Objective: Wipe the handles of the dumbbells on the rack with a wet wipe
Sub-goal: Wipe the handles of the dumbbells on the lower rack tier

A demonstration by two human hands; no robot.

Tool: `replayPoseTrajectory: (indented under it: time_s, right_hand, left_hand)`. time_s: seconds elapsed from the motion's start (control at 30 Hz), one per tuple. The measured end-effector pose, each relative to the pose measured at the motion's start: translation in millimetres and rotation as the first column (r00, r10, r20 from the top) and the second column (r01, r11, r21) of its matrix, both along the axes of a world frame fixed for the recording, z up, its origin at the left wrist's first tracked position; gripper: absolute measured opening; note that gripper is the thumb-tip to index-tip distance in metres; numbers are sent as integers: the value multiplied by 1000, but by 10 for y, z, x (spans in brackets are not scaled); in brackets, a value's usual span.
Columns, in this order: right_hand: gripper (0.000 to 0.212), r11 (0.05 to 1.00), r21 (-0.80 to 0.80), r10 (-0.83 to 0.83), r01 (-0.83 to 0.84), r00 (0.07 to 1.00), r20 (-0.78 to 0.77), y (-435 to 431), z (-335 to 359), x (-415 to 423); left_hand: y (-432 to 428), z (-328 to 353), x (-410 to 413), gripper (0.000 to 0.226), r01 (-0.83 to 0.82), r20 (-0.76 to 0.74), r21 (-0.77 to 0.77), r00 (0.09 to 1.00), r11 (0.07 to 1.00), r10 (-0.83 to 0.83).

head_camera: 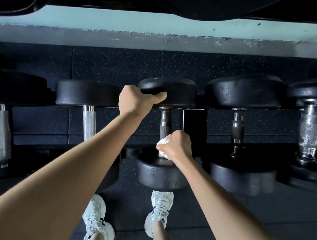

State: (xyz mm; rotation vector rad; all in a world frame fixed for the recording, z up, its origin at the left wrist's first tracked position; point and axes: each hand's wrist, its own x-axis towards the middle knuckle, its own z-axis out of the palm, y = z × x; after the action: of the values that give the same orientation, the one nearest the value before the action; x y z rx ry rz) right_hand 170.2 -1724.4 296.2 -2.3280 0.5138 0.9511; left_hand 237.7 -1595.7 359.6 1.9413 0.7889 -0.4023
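A black dumbbell (161, 173) lies on the rack (199, 113) in the middle of the view, its dark handle (165, 120) running toward me. My left hand (138, 100) grips the edge of its far head, thumb laid across the rubber. My right hand (176, 145) is curled round the near end of the handle with a white wet wipe (163, 143) bunched between palm and metal. Part of the wipe sticks out to the left of my fist.
Other dumbbells lie side by side: two with chrome handles (89, 122) on the left, two more (237, 129) on the right. Black weight plates (190, 0) hang above. Speckled rubber floor (261, 225) lies below, and my white sneakers (96, 221) stand close to the rack.
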Motion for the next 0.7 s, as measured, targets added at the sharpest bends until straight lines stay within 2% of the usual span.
replayPoseTrajectory:
  time_s: [0.07, 0.13, 0.23, 0.27, 0.33, 0.37, 0.4, 0.47, 0.53, 0.57, 0.6, 0.63, 0.7]
  right_hand:
    - [21, 946, 284, -140, 158, 987, -80, -132, -28, 3]
    - [23, 819, 477, -275, 318, 948, -160, -223, -64, 3]
    - [11, 560, 591, -486, 581, 808, -334, -249, -109, 67]
    - [6, 481, 617, -519, 623, 769, -372, -240, -102, 98]
    - [4, 383, 663, -575, 643, 728, -374, -197, -100, 177]
    - [6, 391, 666, -618, 635, 718, -322, -171, -90, 225]
    - [11, 457, 646, -641, 612, 730, -238, -126, -57, 267]
    - [5, 681, 553, -571, 480, 821, -9, -22, -8, 296]
    - [18, 888, 378, -363, 261, 903, 229, 65, 13, 240]
    - [19, 942, 283, -265, 179, 915, 303, 94, 22, 189]
    - [12, 972, 209, -176, 109, 925, 338, 115, 53, 137]
    - [13, 988, 146, -92, 41, 927, 364, 122, 74, 81]
    - [58, 994, 68, 49, -80, 925, 376, 154, 158, -38]
  left_hand:
    - [-17, -24, -35, 61, 11, 34, 16, 999, 1000, -11]
    - [-8, -29, -30, 60, 15, 35, 19, 999, 1000, -16]
    - [11, -11, 5, 60, 34, 5, 23, 999, 999, -34]
    - [15, -16, 9, 59, 41, 5, 24, 999, 999, -41]
    - [22, -29, 6, 59, 47, 14, 25, 999, 999, -47]
    - [21, -39, 3, 60, 42, 21, 22, 999, 999, -43]
    - [20, -53, 2, 61, 35, 28, 16, 999, 999, -36]
    - [10, -58, -12, 63, 17, 37, 9, 999, 1000, -18]
    - [5, -59, -12, 63, -5, 40, 2, 999, 1000, 5]
    - [3, -57, -15, 63, -11, 38, 0, 999, 1000, 11]
    - [2, -55, -15, 63, -13, 40, 2, 999, 1000, 13]
    - [0, -61, -11, 62, -13, 48, 8, 999, 1000, 13]
    - [-10, -65, -23, 61, -12, 59, 12, 998, 1000, 11]
